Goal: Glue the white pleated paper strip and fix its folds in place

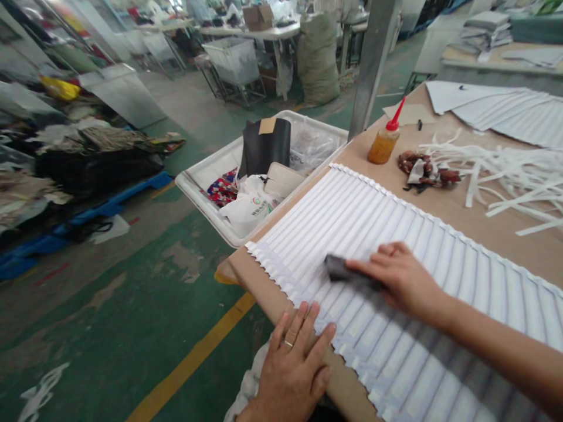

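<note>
Overlapping white strips point(352, 223) lie side by side in a long row on the table, their ends forming a jagged edge. My right hand point(400, 275) grips a dark grey block point(338, 268), blurred by motion, over the strips' upper surface. Its exact kind does not show. With fingers stretched out and a ring on one of them, my left hand point(299, 357) rests at the near table edge, its fingertips touching the strips' jagged ends.
On the brown tabletop point(536, 249) are a red-nozzled glue bottle point(384, 140), a crumpled brown-and-white bundle point(428, 170), loose white strips point(505, 176) and fanned sheets point(497, 108). A white bin point(206, 211) with bags stands against the table's far left side. A metal post point(373, 64) rises behind.
</note>
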The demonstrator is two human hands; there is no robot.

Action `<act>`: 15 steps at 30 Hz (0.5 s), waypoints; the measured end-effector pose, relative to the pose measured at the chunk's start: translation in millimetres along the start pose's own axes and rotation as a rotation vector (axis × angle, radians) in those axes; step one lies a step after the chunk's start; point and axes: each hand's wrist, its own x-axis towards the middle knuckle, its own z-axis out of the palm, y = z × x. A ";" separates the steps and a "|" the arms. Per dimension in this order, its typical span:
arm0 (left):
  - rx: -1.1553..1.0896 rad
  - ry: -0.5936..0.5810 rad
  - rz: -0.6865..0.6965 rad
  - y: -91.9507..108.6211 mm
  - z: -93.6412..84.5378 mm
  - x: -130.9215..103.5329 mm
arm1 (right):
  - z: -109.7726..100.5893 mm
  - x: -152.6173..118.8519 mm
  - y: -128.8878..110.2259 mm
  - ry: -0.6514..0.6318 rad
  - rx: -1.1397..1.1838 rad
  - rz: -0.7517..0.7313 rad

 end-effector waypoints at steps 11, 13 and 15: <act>-0.064 0.127 -0.070 -21.5 -2.2 2.8 | -18.0 53.5 31.6 0.106 -0.019 0.127; -0.042 0.138 -0.185 -31.7 -4.8 8.4 | -3.5 55.1 -21.6 -0.079 0.073 -0.164; -0.010 0.114 -0.198 -39.1 -6.1 13.5 | 6.4 62.0 -27.8 -0.097 -0.008 -0.219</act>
